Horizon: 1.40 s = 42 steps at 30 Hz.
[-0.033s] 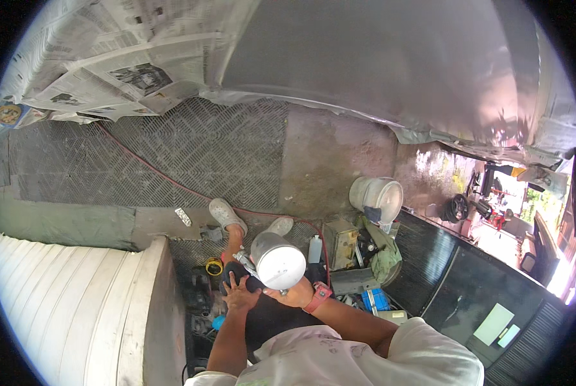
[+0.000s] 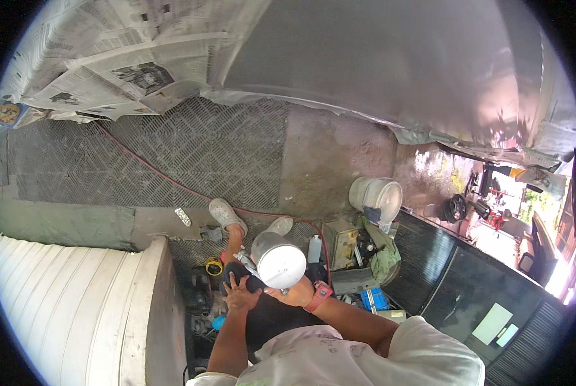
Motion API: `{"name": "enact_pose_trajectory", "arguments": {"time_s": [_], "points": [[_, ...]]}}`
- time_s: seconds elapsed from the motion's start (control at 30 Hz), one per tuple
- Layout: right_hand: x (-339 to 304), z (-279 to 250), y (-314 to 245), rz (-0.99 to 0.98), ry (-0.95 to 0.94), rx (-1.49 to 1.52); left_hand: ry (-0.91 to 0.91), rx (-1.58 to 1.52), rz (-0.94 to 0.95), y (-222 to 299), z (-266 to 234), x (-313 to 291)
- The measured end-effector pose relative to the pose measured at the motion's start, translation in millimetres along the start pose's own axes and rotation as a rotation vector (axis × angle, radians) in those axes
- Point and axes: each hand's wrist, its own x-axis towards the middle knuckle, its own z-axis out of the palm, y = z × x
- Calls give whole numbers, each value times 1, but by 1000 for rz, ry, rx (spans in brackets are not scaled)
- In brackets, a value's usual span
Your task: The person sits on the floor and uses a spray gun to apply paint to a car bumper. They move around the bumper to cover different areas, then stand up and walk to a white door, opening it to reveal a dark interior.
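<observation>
A paint spray gun [image 2: 246, 260] with a large metal cup [image 2: 279, 266] on top is in front of me, between my knees. The cup's round lid is pale and turned up toward me. My right hand [image 2: 294, 294], with a pink watch at the wrist, is closed around the gun just below the cup; the cup hides part of the fingers. My left hand [image 2: 241, 294] rests with fingers spread on my dark-clothed left knee [image 2: 234, 271], beside the gun, and holds nothing.
A red hose [image 2: 153, 168] runs across the floor mat [image 2: 191, 151] and past my shoes to the right. Near it stand a white bucket [image 2: 371, 196], a bottle [image 2: 314, 249] and a dirty metal box [image 2: 341, 243]. Ahead is a grey-painted panel [image 2: 365, 58] beside newspaper masking [image 2: 108, 58].
</observation>
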Motion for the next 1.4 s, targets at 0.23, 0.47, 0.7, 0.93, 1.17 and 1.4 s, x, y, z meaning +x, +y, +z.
{"name": "enact_pose_trajectory", "arguments": {"time_s": [0.23, 0.47, 0.7, 0.93, 1.17, 1.4], "points": [[46, 6, -1, 67, -82, -55, -20, -64, 41, -8, -22, 13], [67, 15, -6, 74, -73, -24, -48, -93, 33, -3, -21, 18], [70, 12, -6, 77, -152, -21, 36, 7, 141, -21, 22, 52], [65, 4, -4, 111, -136, -18, -11, -68, 13, -1, -25, 19], [15, -34, 17, 105, 88, -66, 123, -43, 79, 2, 8, 14], [-52, -145, 25, -151, 541, -154, 328, -109, 159, -11, 46, -6]]}}
